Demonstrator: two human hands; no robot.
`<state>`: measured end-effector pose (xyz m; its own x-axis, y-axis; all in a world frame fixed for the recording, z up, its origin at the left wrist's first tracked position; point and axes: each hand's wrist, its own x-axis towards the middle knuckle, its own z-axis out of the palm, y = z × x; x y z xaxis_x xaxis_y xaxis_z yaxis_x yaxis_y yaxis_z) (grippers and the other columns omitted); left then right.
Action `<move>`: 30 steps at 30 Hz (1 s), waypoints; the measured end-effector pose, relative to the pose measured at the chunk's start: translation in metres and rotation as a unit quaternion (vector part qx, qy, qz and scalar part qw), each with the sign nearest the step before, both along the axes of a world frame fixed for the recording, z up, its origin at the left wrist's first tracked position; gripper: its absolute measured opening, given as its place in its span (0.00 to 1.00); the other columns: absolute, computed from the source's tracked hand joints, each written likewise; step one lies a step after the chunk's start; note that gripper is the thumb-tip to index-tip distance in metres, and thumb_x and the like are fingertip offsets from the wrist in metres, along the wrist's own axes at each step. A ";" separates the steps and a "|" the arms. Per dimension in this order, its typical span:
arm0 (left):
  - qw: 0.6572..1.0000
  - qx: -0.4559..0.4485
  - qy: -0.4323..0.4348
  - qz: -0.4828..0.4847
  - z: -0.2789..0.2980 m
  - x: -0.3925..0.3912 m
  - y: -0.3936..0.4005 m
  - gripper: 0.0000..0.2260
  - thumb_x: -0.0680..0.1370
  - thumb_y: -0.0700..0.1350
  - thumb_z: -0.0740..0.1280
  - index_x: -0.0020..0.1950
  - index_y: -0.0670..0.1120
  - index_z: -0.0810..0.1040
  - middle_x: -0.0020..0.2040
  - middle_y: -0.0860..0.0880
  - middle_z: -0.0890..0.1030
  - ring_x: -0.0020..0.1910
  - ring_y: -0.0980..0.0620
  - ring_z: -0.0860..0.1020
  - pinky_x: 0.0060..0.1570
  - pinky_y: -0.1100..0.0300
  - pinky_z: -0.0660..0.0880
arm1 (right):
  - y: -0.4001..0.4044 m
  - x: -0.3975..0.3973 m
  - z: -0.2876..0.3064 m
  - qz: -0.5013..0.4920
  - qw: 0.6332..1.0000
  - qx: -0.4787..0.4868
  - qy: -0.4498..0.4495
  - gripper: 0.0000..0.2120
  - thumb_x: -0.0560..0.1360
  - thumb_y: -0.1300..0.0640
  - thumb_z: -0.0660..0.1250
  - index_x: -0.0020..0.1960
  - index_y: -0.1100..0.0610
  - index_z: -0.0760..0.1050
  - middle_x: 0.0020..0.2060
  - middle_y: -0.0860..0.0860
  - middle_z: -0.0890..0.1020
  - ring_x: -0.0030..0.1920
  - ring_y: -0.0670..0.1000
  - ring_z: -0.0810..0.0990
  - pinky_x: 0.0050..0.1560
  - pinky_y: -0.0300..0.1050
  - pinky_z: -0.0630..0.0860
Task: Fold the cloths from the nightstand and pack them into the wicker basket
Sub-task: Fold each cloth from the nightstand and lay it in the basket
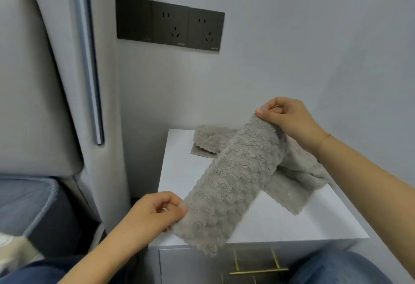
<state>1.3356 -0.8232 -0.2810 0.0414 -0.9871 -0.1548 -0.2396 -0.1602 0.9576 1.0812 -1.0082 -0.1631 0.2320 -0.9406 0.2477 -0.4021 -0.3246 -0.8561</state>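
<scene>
A grey fluffy cloth (233,180), folded into a long strip, is stretched above the white nightstand (292,223). My left hand (155,212) pinches its near end. My right hand (287,119) pinches its far end, higher up near the wall. Under the strip, more grey cloths lie on the nightstand: one folded at the back (211,137), another spread loosely at the right (298,171). No wicker basket is in view.
A padded grey headboard (33,81) and the bed's edge stand to the left. Dark wall sockets (170,23) sit above the nightstand. A brass drawer handle (258,271) shows on the front. My knees in blue jeans frame the bottom.
</scene>
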 end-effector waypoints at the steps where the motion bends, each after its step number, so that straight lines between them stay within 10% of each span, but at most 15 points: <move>1: 1.000 0.018 0.000 0.004 -0.003 0.002 0.002 0.08 0.75 0.43 0.72 0.36 0.46 0.82 0.29 0.51 0.75 0.30 0.57 0.72 0.33 0.66 0.71 | -0.012 0.015 -0.004 0.020 0.999 0.009 0.037 0.11 0.72 0.54 0.74 0.46 0.61 0.78 0.33 0.57 0.78 0.38 0.51 0.75 0.48 0.46 0.74; 5: 0.997 0.047 -0.040 0.050 -0.010 0.011 0.004 0.07 0.74 0.46 0.74 0.38 0.46 0.82 0.30 0.51 0.76 0.32 0.57 0.73 0.35 0.69 0.71 | -0.050 0.078 -0.021 0.074 0.989 0.008 0.128 0.09 0.72 0.54 0.75 0.41 0.57 0.77 0.23 0.42 0.73 0.30 0.45 0.72 0.43 0.42 0.73; 17: 0.978 0.076 -0.173 0.094 -0.020 0.026 0.009 0.12 0.73 0.54 0.72 0.33 0.52 0.77 0.29 0.56 0.78 0.27 0.64 0.72 0.32 0.73 0.67 | -0.089 0.218 -0.108 0.190 0.929 -0.046 0.313 0.10 0.73 0.52 0.73 0.46 0.58 0.78 0.39 0.52 0.79 0.42 0.52 0.77 0.49 0.49 0.75; 23: 0.972 0.080 -0.201 0.091 -0.018 0.031 0.008 0.13 0.74 0.55 0.71 0.33 0.51 0.76 0.28 0.56 0.77 0.27 0.63 0.71 0.33 0.72 0.68 | -0.070 0.218 -0.111 0.180 0.889 -0.164 0.387 0.17 0.78 0.46 0.66 0.61 0.56 0.75 0.58 0.53 0.79 0.57 0.55 0.77 0.57 0.51 0.73; 30: 0.971 0.091 -0.196 0.103 -0.022 0.033 0.000 0.06 0.74 0.50 0.72 0.42 0.50 0.77 0.39 0.52 0.82 0.37 0.59 0.78 0.36 0.70 0.71 | -0.001 0.135 -0.097 0.229 0.889 -0.189 0.349 0.10 0.79 0.51 0.64 0.57 0.53 0.78 0.51 0.48 0.80 0.52 0.48 0.76 0.56 0.46 0.73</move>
<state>1.3684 -0.8236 -0.3029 0.3260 -0.9093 -0.2587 -0.5244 -0.4017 0.7508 1.2165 -1.0089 -0.2600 0.7910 -0.5875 0.1709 -0.5435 -0.8029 -0.2448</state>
